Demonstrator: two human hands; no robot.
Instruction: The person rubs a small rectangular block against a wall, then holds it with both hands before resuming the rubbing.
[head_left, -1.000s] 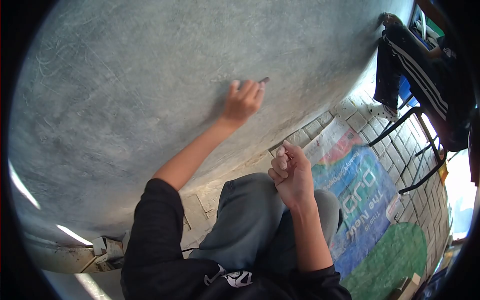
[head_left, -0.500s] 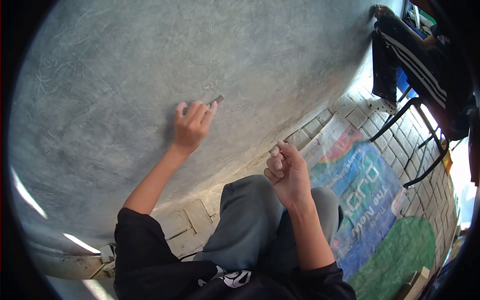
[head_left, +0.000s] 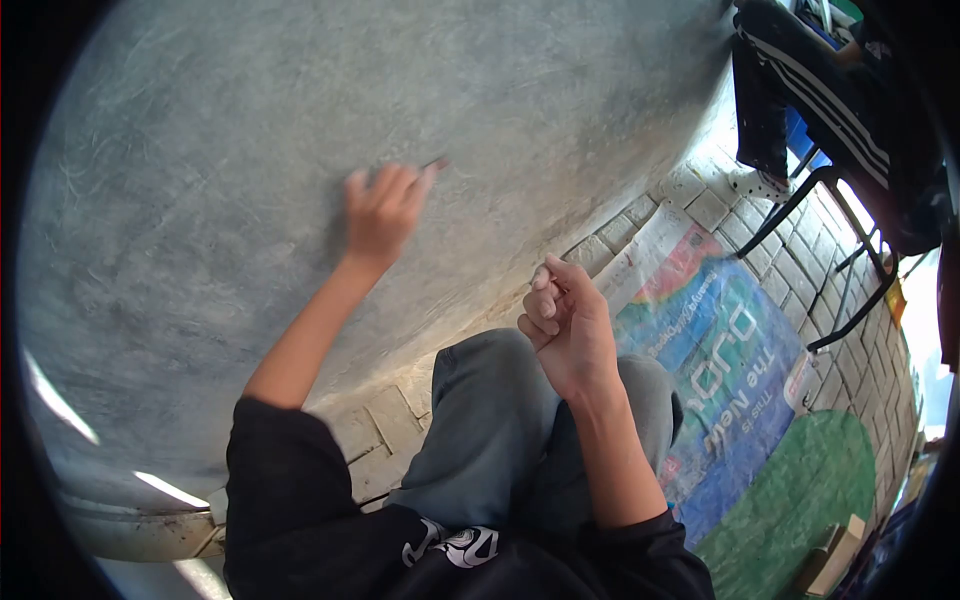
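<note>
1. Since half a second ago, my left hand [head_left: 385,210] slides farther up the wall [head_left: 250,100], blurred with motion. My right hand [head_left: 565,330] barely shifts.
2. My left fingers are clamped on a small stick [head_left: 437,162], whose tip touches the wall just right of my fingertips.
3. My right hand is curled closed above my knee [head_left: 480,400], with nothing visible in it.
4. I judge this fingertip grip thin: hard pressure could snap or slip the stick, and my knuckles would scrape the wall.

Mottled grey wall [head_left: 250,120], blue printed banner [head_left: 740,370], possibly brownish stick [head_left: 437,162]
</note>
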